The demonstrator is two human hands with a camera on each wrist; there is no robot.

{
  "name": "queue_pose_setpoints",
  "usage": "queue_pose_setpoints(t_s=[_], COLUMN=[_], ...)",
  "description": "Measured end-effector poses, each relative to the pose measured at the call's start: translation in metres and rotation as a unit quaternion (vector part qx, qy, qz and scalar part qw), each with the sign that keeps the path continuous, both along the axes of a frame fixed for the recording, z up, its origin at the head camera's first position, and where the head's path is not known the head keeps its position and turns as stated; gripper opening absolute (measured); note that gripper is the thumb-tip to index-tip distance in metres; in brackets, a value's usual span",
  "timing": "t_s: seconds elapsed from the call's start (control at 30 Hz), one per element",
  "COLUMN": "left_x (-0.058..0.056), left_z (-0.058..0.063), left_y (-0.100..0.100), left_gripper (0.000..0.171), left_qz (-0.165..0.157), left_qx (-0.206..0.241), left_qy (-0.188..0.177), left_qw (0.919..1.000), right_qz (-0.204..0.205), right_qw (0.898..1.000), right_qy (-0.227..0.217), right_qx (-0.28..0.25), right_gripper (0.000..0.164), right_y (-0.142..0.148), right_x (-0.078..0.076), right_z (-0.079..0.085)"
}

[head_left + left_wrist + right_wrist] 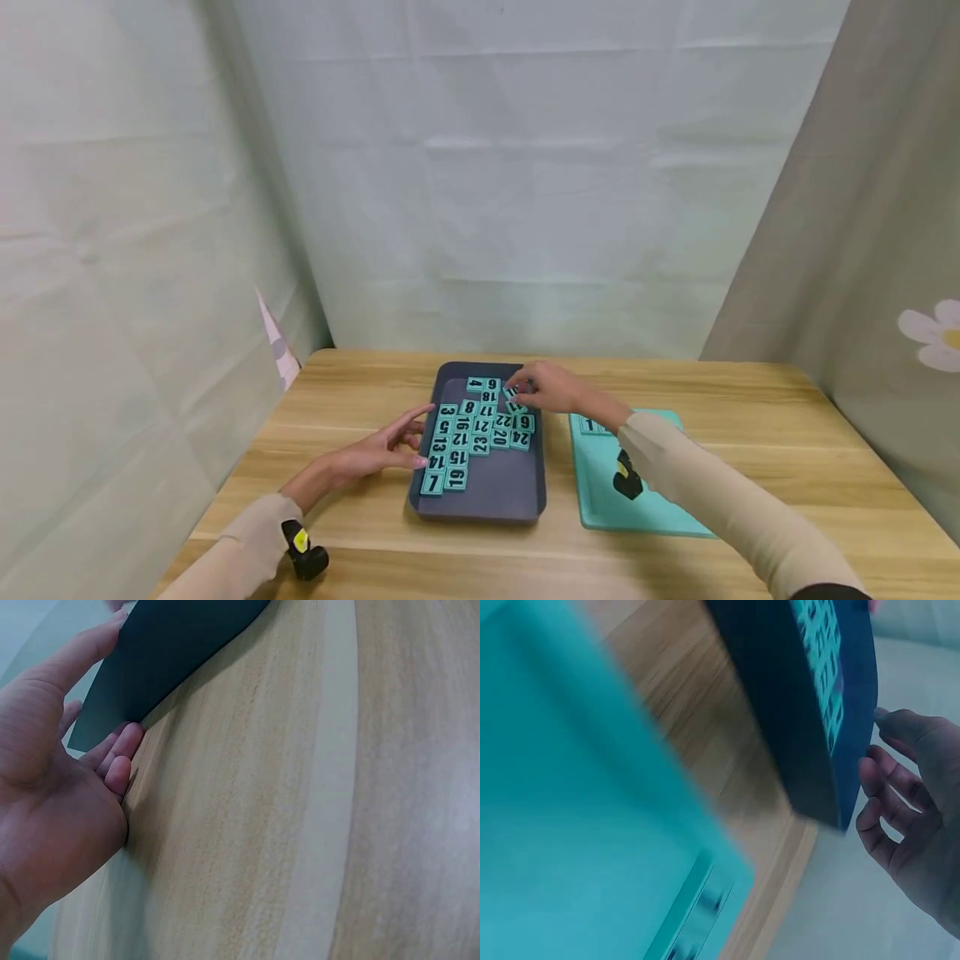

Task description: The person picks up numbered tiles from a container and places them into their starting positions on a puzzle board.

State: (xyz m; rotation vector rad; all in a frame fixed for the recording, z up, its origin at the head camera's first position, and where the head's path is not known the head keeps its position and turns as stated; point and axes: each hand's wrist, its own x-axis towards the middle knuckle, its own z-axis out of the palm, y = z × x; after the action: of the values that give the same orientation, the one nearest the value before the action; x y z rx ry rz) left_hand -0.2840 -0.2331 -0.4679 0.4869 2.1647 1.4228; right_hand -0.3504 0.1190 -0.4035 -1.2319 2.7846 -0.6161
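Observation:
A dark grey tray [498, 500] holds several turquoise number tiles [480, 445], packed mostly along its left and middle. My left hand [367, 454] is at the tray's left side, thumb and index finger spread along the rim; in the left wrist view its other fingers bend loosely by the tray's wall. Over the tray's far right corner is my right hand [551, 387], with thumb and fingertips around tiles marked 10 and 11 [514, 407]. The right wrist view shows its fingers loosely bent, partly behind the tray wall, and no tile in them.
A turquoise tray [637, 521] lies right of the dark one, partly under my right forearm, with a tile marked 1 [590, 426] in its far left corner. Both stand on a wooden table [360, 550]. Pale cloth [525, 208] hangs behind.

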Motion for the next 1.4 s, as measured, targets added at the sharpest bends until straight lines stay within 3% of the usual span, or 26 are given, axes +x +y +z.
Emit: queue_pose_setpoints(t_s=[0.13,0.27,0.5,1.07,1.4], left_x=[0.003,0.005,0.008,0.007,0.009], left_z=[0.000,-0.001,0.001,0.001,0.000], left_y=[0.001,0.002,0.000,0.001,0.003], left_gripper=[0.087,0.085,0.084,0.082,0.083], left_qz=[-0.004,-0.006,-0.004,0.003,0.002], left_qx=[0.004,0.006,0.008,0.005,0.010], left_qy=[0.000,-0.012,-0.025,-0.020,-0.024], left_qw=[1.0000,0.9999,0.9997,0.9998,0.9997], right_qz=[0.030,0.034,0.009,-0.086,-0.093], right_qw=[1.000,0.999,0.999,0.995,0.990], right_qy=[0.003,-0.008,-0.029,-0.047,-0.066], right_qx=[0.009,0.014,0.036,0.037,0.081], right_gripper=[0.028,0.028,0.030,0.034,0.031], right_y=[-0.034,-0.064,-0.098,-0.099,-0.103], right_x=[0.002,0.003,0.003,-0.002,-0.009], right_z=[-0.004,-0.018,-0.032,-0.030,-0.025])
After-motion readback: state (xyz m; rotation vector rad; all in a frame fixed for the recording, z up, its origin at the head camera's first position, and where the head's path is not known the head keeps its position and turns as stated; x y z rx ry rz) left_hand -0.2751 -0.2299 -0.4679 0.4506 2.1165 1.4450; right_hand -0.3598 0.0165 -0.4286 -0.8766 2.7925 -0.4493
